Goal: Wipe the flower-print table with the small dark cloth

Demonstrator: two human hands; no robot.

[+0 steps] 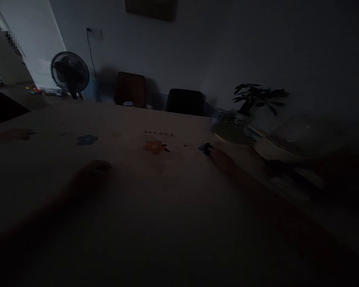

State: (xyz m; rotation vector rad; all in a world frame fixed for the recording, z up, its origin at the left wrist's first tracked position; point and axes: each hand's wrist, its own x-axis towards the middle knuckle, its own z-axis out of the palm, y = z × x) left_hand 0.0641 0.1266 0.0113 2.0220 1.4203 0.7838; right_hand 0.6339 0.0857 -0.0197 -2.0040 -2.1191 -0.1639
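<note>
Light: very dim, so most detail is lost, more so toward the lower and right edges.
Left hand [91,169]: rests knuckles-up on the tablecloth [131,187], fingers curled under; it looks loosely closed with nothing seen in it, though the palm side is hidden.
Right hand [223,157]: stretched far across the table, fingertips touching a small dark object [208,149]. Whether the fingers pinch it or only touch it cannot be told.
Small dark object: lies on the cloth just right of an orange flower print [154,147]; too small and dark to identify.
Forearms: both fade into shadow and are cut off at the lower edge.
Plant [251,99]: in a pot near the right hand, pot outline blurred.
Right side: pale rounded shapes [299,139], unreadable.
Far side: two chairs [130,89], a fan [70,73].
</note>
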